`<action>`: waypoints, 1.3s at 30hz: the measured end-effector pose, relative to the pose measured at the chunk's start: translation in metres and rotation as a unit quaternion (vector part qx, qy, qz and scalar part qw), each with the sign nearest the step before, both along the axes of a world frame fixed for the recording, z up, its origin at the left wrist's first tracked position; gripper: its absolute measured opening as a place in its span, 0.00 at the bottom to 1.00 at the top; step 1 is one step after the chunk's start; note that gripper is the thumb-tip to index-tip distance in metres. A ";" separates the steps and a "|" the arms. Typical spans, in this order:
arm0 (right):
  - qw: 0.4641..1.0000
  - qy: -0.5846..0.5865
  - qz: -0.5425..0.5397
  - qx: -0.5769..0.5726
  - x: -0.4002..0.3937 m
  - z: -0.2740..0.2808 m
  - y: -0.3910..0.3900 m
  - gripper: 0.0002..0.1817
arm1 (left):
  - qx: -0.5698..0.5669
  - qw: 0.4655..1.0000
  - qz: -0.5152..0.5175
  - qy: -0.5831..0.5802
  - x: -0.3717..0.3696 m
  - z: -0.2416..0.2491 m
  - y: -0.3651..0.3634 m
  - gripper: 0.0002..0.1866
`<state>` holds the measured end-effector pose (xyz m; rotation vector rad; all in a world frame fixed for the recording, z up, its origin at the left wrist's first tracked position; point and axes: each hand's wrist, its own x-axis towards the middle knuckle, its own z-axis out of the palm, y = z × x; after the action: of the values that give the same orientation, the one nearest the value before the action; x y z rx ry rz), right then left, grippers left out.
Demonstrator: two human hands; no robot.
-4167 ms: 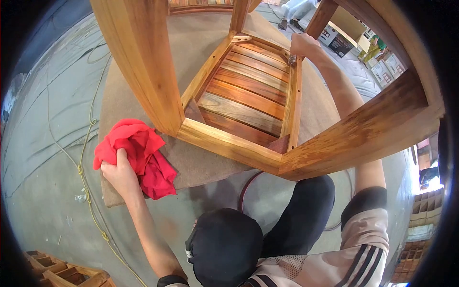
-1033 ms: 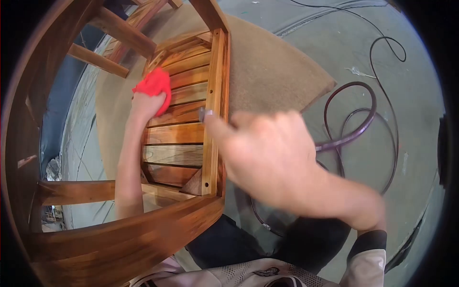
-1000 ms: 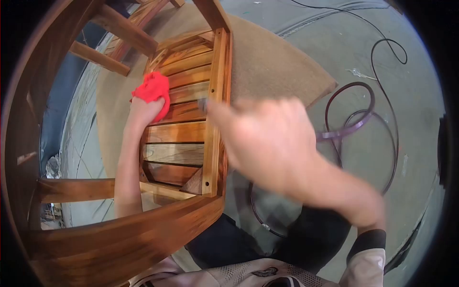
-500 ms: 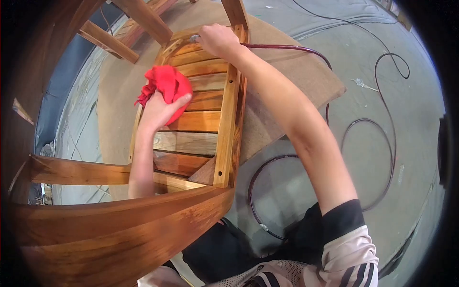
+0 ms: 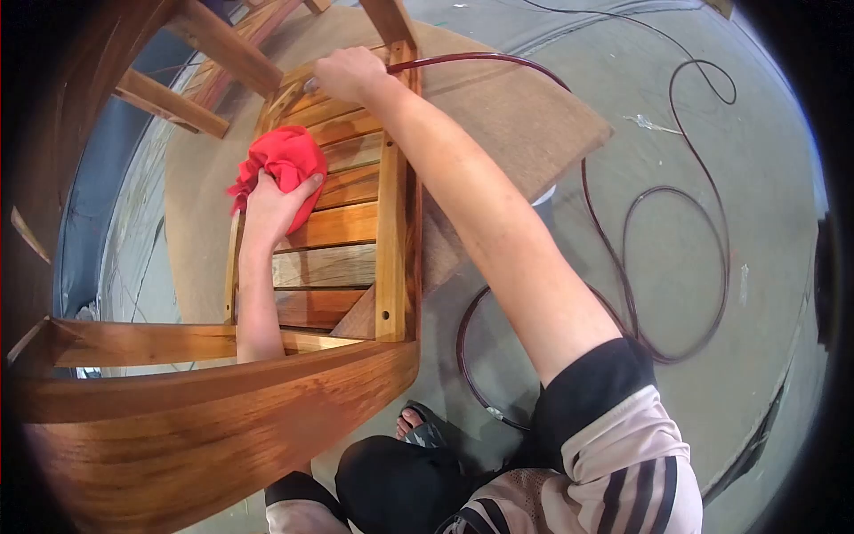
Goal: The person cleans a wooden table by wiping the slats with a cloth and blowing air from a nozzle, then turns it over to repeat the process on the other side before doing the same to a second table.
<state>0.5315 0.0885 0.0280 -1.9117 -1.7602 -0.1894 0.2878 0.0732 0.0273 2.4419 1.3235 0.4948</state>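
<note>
A varnished wooden chair (image 5: 391, 267) lies with its slatted seat (image 5: 334, 227) facing up. My left hand (image 5: 269, 203) grips a bunched red cloth (image 5: 292, 158) against the left side of the slats. The left forearm reaches through the chair frame, behind the broad curved front board (image 5: 222, 414). At the far end of the slats, my right hand (image 5: 350, 74) is closed round the end of a dark red hose (image 5: 485, 58). A small metal tip (image 5: 310, 86) pokes out on its left; the rest of the fitting is hidden by the fingers.
Brown board (image 5: 525, 125) lies under the chair. The hose loops over the grey floor (image 5: 694, 267) to the right, near my sandalled foot (image 5: 411, 422). More wooden parts (image 5: 169, 102) stand at the upper left. A clear plastic scrap (image 5: 654, 125) lies on the floor.
The view has shifted, so the chair and both hands appear farther left. My right hand has moved slightly left over the slats. The red cloth stays in my left hand. My foot now shows.
</note>
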 end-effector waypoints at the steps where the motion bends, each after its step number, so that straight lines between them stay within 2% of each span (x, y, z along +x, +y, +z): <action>1: 1.000 -0.014 0.005 -0.002 -0.001 0.001 -0.001 0.14 | 0.002 1.000 0.000 0.007 0.002 0.004 -0.005 0.50; 5: 0.999 -0.041 0.024 0.004 -0.001 0.000 0.003 0.13 | 0.020 0.997 0.001 0.075 0.010 0.018 -0.021 0.42; 8: 0.998 -0.044 0.035 -0.008 -0.001 0.003 0.004 0.12 | 0.034 0.996 -0.037 0.074 0.008 0.013 -0.014 0.41; 11: 0.998 -0.053 0.038 0.011 0.002 -0.003 0.013 0.11 | 0.048 0.992 0.010 0.117 0.012 0.017 -0.020 0.40; 20: 0.999 -0.039 0.037 0.010 0.000 0.003 0.006 0.11 | 0.054 0.993 -0.001 0.107 0.010 0.015 -0.019 0.37; 23: 0.998 -0.058 0.029 -0.007 0.000 0.003 0.006 0.11 | 0.058 0.996 -0.048 0.057 0.009 0.010 -0.010 0.35; 33: 0.998 -0.050 0.040 -0.020 -0.002 0.005 0.006 0.11 | -0.005 0.998 -0.030 0.053 0.013 0.004 0.011 0.38; 37: 0.997 -0.062 0.045 -0.007 -0.001 0.004 0.008 0.11 | 0.013 0.998 -0.023 0.060 0.019 0.012 -0.001 0.39; 39: 0.998 -0.051 0.047 0.000 -0.002 0.006 0.007 0.12 | 0.015 0.998 -0.050 0.024 0.016 0.002 0.011 0.40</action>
<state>0.5297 0.0953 0.0345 -1.8432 -1.9123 -0.2582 0.3038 0.0839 0.0295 2.5455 1.2140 0.4358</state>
